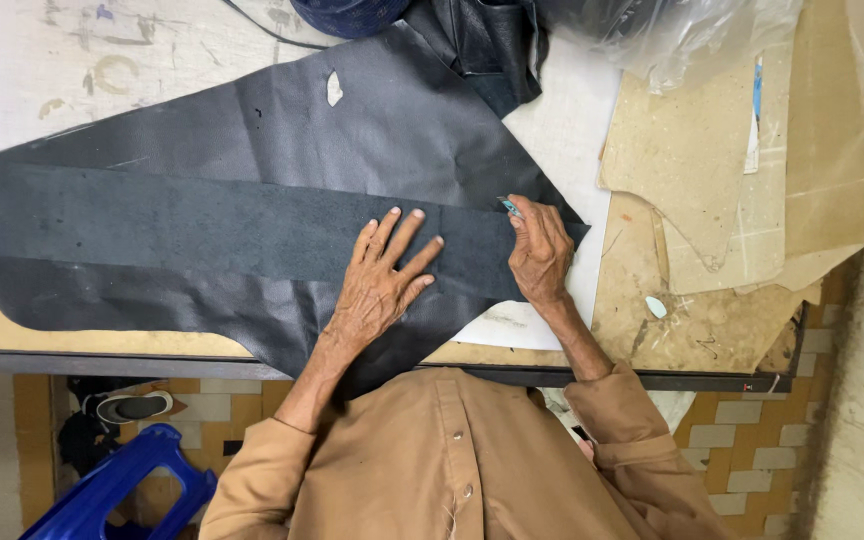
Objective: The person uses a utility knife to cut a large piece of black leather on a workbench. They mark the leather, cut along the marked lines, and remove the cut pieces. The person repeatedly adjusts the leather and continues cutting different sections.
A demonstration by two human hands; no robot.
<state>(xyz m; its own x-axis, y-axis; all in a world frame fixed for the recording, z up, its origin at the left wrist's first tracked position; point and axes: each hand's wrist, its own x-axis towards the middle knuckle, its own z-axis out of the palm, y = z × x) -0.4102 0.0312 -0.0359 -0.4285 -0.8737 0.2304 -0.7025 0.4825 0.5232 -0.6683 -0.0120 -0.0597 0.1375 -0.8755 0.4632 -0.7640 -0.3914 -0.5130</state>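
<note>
The left hand [384, 275] lies flat, fingers spread, pressing a long matte strip of dark grey leather [202, 225] laid over a wider grained black sheet [352, 130]. Just beside it, the right hand [540, 250] pinches a small blue marker [509, 207] against the strip's end; stiff tan cardboard patterns [712, 170] lie beyond the right hand.

cardboard patterns [712, 150] right | clear plastic sheet [672, 30] top | blue stool [117, 480] below table

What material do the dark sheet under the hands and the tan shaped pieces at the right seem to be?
The dark sheet looks like leather or imitation leather: one face is grained with a faint sheen, and the folded strip shows a dull, fuzzy back. The tan shaped pieces look like stiff cardboard patterns: matte, flat, with cut edges and scratches.
</note>
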